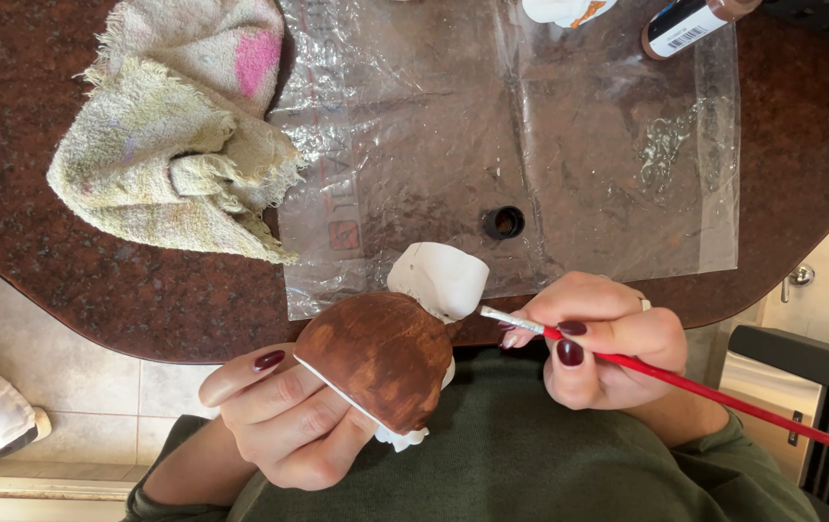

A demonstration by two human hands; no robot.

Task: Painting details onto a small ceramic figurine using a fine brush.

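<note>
Left to right: a stained cream terry cloth [178,145] lies on the dark speckled stone counter [47,261], beside a clear plastic sheet [530,126]. The left hand [284,420] cups from beneath a white ceramic mushroom figure with brown-painted cap [385,358], fingers closed around it. The right hand [608,348] pinches a red-handled paintbrush [685,382], bristles touching the figure's cap.

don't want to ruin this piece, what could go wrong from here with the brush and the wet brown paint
1. The left hand cups the brown-painted cap of the figure; its fingers may smudge fresh paint.
2. The paintbrush tip sits by the white part, so a slip could stain it brown.
3. The figure is held off the counter edge over the green sweater; drips or a drop could land there.
</note>
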